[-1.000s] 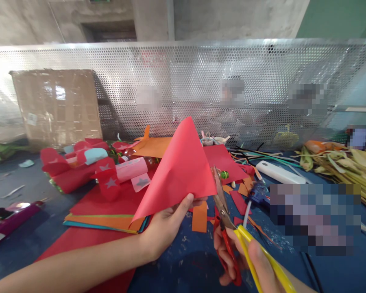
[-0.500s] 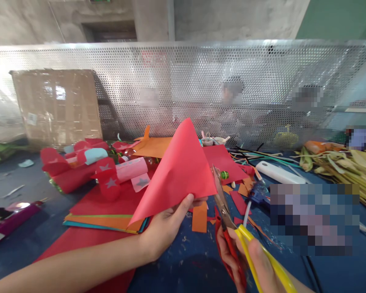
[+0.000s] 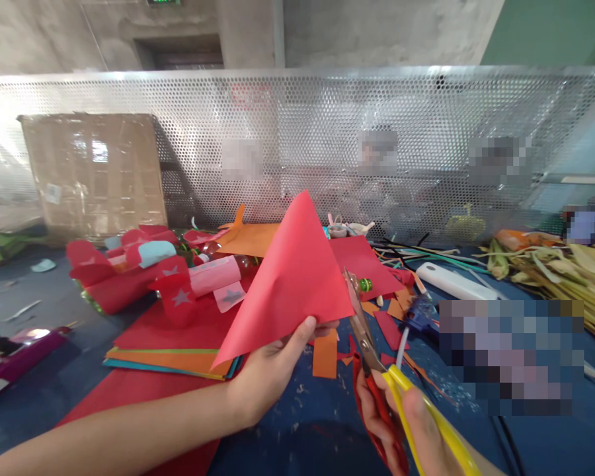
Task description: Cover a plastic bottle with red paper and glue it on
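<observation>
My left hand (image 3: 272, 367) pinches the lower edge of a red sheet of paper (image 3: 290, 291), thumb in front and fingers behind. The sheet is bent into a triangle with its point upward. In my right hand (image 3: 401, 410) is a pair of scissors (image 3: 363, 330) with one yellow and one red handle. My fingers go through the handles, and the blades point up beside the sheet's right corner. Whether the blades touch the paper I cannot tell.
A stack of coloured paper (image 3: 173, 357) lies at the left, beside red paper shapes with silver stars (image 3: 181, 297). Orange scraps (image 3: 324, 357), a white glue gun-like stick (image 3: 459, 281) and corn husks (image 3: 565, 277) are on the blue table. A perforated metal screen (image 3: 302, 119) stands behind.
The red scissor handle has shifted slightly right, toward the yellow one. The red paper and my left hand have barely moved.
</observation>
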Demonstrator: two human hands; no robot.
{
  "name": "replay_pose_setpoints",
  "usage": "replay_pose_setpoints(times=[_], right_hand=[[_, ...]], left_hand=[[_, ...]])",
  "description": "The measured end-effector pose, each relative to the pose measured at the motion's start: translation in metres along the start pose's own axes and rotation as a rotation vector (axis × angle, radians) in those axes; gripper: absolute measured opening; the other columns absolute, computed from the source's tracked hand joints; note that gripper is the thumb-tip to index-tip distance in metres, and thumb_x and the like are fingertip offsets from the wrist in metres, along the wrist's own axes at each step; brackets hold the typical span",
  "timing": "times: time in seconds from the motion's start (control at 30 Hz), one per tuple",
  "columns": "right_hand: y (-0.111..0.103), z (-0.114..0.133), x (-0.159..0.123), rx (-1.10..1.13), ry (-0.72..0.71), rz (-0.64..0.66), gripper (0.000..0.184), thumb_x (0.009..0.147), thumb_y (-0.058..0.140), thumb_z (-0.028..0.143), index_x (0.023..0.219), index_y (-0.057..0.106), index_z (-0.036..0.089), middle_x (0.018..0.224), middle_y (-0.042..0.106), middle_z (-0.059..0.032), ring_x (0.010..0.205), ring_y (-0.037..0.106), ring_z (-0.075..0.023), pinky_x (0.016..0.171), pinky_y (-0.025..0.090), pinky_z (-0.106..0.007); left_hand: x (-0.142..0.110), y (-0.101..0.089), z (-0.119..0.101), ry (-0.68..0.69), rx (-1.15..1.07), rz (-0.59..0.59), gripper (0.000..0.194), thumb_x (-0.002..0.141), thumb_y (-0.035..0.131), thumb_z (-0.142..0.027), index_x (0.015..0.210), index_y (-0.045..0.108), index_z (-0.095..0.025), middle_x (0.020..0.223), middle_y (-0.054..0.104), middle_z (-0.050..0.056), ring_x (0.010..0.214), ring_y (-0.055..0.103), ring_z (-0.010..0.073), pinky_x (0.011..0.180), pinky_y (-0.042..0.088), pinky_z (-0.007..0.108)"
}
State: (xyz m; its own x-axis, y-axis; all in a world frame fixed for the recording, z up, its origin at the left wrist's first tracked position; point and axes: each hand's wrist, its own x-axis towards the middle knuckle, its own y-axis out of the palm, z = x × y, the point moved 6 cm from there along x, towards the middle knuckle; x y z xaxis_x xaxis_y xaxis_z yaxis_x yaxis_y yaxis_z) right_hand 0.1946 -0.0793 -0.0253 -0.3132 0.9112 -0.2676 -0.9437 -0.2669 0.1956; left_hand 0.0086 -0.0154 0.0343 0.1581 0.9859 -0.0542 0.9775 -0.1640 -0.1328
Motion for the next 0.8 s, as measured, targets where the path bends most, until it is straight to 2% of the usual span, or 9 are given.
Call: replay_pose_setpoints(times=[0.17, 0.33, 0.4, 0.53, 0.67, 0.8], right_hand=[[0.003, 0.0, 0.006, 0.036, -0.027, 0.034, 0.072, 0.066, 0.052, 0.083, 0.098, 0.063, 0.02, 0.077, 0.067, -0.0039, 0.073, 0.071, -0.0186, 0.057, 0.058, -0.022], [0.003, -0.007, 0.003, 0.053, -0.016, -0.007, 0.068, 0.07, 0.05, 0.082, 0.099, 0.064, 0.022, 0.09, 0.07, -0.0078, 0.092, 0.07, -0.021, 0.074, 0.059, -0.024], [0.001, -0.009, 0.003, 0.033, -0.024, -0.003, 0.065, 0.071, 0.051, 0.081, 0.097, 0.065, 0.023, 0.088, 0.07, -0.0073, 0.089, 0.07, -0.0218, 0.069, 0.06, -0.025], [-0.003, -0.008, 0.011, -0.012, -0.068, 0.023, 0.057, 0.072, 0.057, 0.076, 0.09, 0.065, 0.022, 0.072, 0.067, -0.0038, 0.068, 0.07, -0.0206, 0.051, 0.058, -0.025], [-0.005, -0.007, 0.015, -0.025, -0.106, 0.012, 0.054, 0.08, 0.053, 0.071, 0.097, 0.063, 0.02, 0.082, 0.069, -0.0049, 0.067, 0.067, -0.0163, 0.054, 0.058, -0.027], [-0.005, -0.004, 0.012, -0.034, -0.127, 0.003, 0.055, 0.074, 0.052, 0.077, 0.091, 0.063, 0.026, 0.077, 0.066, -0.0047, 0.071, 0.067, -0.0198, 0.055, 0.058, -0.026]], left_hand=[[-0.001, 0.0, 0.001, 0.003, -0.026, -0.01, 0.057, 0.08, 0.054, -0.066, 0.104, 0.074, -0.018, 0.116, 0.071, 0.005, 0.124, 0.055, 0.0251, 0.111, 0.039, 0.031], [-0.001, 0.0, 0.007, -0.009, -0.035, -0.002, 0.056, 0.081, 0.053, -0.065, 0.103, 0.075, -0.018, 0.12, 0.069, 0.006, 0.125, 0.054, 0.0242, 0.112, 0.037, 0.029], [-0.001, 0.0, 0.009, 0.002, -0.049, 0.004, 0.056, 0.081, 0.053, -0.065, 0.103, 0.075, -0.019, 0.12, 0.068, 0.005, 0.125, 0.055, 0.0238, 0.113, 0.035, 0.03], [0.0, -0.001, 0.011, -0.005, -0.063, 0.006, 0.055, 0.081, 0.054, -0.065, 0.105, 0.075, -0.019, 0.121, 0.068, 0.005, 0.125, 0.054, 0.0239, 0.114, 0.034, 0.03], [-0.001, 0.0, 0.009, -0.013, -0.062, 0.0, 0.056, 0.081, 0.054, -0.066, 0.104, 0.075, -0.019, 0.12, 0.069, 0.006, 0.126, 0.053, 0.0255, 0.113, 0.035, 0.031], [-0.001, 0.001, 0.005, 0.012, -0.078, 0.001, 0.057, 0.08, 0.055, -0.066, 0.104, 0.075, -0.018, 0.119, 0.069, 0.007, 0.124, 0.055, 0.0267, 0.113, 0.036, 0.034]])
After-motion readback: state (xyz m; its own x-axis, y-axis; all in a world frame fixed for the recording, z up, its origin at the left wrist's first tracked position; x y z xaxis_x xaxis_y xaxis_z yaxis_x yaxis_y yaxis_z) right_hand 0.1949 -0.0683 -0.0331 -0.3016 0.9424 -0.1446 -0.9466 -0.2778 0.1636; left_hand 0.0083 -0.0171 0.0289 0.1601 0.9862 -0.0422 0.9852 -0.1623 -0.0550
